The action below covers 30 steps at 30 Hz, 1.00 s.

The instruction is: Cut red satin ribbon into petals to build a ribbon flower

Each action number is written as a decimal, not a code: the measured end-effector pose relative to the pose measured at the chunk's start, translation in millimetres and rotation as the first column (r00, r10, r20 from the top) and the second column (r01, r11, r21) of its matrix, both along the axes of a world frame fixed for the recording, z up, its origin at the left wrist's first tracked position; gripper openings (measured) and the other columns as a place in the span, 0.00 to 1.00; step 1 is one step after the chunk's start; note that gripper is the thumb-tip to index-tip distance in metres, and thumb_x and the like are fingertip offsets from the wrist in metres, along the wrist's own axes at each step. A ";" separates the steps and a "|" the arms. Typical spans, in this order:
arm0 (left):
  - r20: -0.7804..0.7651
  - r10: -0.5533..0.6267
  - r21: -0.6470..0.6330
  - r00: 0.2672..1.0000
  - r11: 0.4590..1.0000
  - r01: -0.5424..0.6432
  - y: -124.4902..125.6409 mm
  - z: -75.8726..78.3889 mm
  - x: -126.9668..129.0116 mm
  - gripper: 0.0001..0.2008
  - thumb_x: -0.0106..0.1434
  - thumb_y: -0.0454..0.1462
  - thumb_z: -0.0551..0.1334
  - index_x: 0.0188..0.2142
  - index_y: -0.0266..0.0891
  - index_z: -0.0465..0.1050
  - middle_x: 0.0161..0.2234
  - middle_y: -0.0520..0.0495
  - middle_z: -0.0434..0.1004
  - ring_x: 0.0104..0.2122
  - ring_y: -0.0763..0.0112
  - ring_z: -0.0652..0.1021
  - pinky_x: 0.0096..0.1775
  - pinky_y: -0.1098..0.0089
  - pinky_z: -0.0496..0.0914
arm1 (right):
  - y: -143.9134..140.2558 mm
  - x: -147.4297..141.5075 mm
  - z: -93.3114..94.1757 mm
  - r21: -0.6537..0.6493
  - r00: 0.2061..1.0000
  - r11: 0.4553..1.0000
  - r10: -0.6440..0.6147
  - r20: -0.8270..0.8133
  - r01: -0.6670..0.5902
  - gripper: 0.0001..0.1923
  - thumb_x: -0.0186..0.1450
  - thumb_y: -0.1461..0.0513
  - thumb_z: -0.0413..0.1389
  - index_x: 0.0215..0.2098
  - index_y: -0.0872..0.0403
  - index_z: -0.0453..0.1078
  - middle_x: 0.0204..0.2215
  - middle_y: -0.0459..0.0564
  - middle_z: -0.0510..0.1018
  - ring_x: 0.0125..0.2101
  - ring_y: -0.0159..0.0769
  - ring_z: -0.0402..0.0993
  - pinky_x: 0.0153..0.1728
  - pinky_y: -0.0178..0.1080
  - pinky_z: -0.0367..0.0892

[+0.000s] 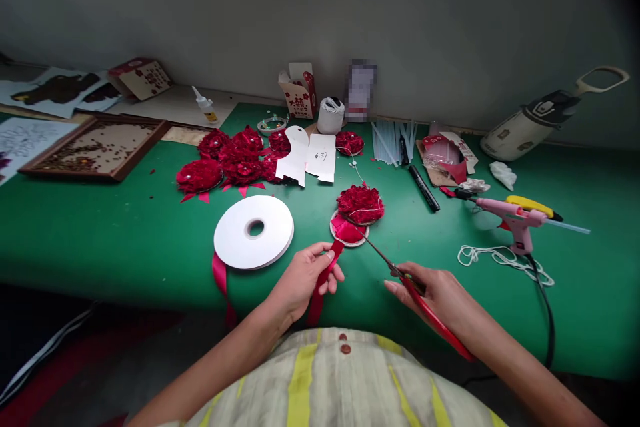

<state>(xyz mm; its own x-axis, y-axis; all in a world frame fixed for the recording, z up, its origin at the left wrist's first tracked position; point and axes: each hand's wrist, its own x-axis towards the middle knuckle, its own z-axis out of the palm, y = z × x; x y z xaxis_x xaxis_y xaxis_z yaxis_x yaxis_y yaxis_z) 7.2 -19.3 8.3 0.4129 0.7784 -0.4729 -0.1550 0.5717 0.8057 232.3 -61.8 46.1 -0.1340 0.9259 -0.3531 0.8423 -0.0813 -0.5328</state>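
My left hand [311, 275] pinches a red ribbon [327, 268] between thumb and fingers; its tail hangs over the table's front edge. In my right hand [433, 297] is a pair of scissors [387, 260] with red handles, its blades pointing left and up. Their tips reach a round red fabric piece [350, 230] with a pale rim, close to the ribbon's upper end. Touching that piece from behind lies a ruffled dark red flower [361, 203] with a thin white cord. A white ribbon spool [235, 230] lies flat left of my hands, red ribbon trailing from it.
Several red fabric flowers [200, 175] lie at the back left, beside white card templates [321, 157]. On the right are a pink glue gun [517, 217] with a black cable, a black marker [424, 188], white cord [500, 259] and a large bottle [525, 123]. A wooden tray [120, 170] sits far left.
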 end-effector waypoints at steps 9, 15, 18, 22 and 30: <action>0.144 -0.138 0.047 0.980 0.990 0.132 -1.4 15.0 10.9 0.08 0.63 0.40 0.54 0.35 0.35 0.63 0.29 0.44 0.74 0.23 0.75 0.74 0.24 0.76 0.63 | 33.0 -46.0 -17.9 0.107 0.812 0.976 -0.096 -0.576 0.192 0.19 0.57 0.59 0.55 0.47 0.55 0.63 0.29 0.46 0.72 0.27 0.32 0.67 0.30 0.32 0.64; 0.047 -0.179 0.030 0.983 0.984 0.178 -2.0 10.8 6.9 0.11 0.63 0.42 0.54 0.35 0.35 0.63 0.27 0.44 0.75 0.23 0.72 0.75 0.23 0.75 0.64 | 50.6 -56.2 -21.6 0.116 0.725 0.965 -0.096 -0.682 0.237 0.16 0.56 0.63 0.55 0.43 0.55 0.65 0.29 0.46 0.73 0.26 0.31 0.67 0.27 0.32 0.64; -0.016 -0.144 0.037 0.989 0.989 0.145 0.2 6.5 3.2 0.11 0.63 0.43 0.54 0.32 0.35 0.63 0.23 0.46 0.74 0.18 0.77 0.71 0.18 0.79 0.57 | 52.4 -51.7 -23.0 0.128 0.773 0.963 -0.108 -0.625 0.239 0.16 0.58 0.60 0.55 0.44 0.54 0.64 0.29 0.46 0.73 0.27 0.32 0.67 0.28 0.33 0.63; -0.051 -0.044 0.074 0.998 0.996 0.048 9.0 2.7 0.0 0.11 0.63 0.42 0.54 0.33 0.35 0.63 0.22 0.48 0.73 0.16 0.80 0.68 0.16 0.80 0.51 | 35.0 -28.3 -16.2 0.119 0.912 0.984 -0.077 -0.402 0.135 0.17 0.59 0.52 0.54 0.41 0.52 0.64 0.22 0.42 0.67 0.23 0.31 0.61 0.25 0.32 0.59; -0.043 -0.069 0.051 0.997 0.996 0.072 18.2 -1.6 7.9 0.10 0.63 0.41 0.54 0.33 0.35 0.63 0.23 0.47 0.73 0.16 0.81 0.68 0.16 0.79 0.50 | 1.3 3.3 10.2 -0.131 0.994 0.988 0.065 -0.084 -0.076 0.20 0.61 0.44 0.48 0.38 0.49 0.66 0.21 0.42 0.67 0.21 0.32 0.60 0.22 0.32 0.53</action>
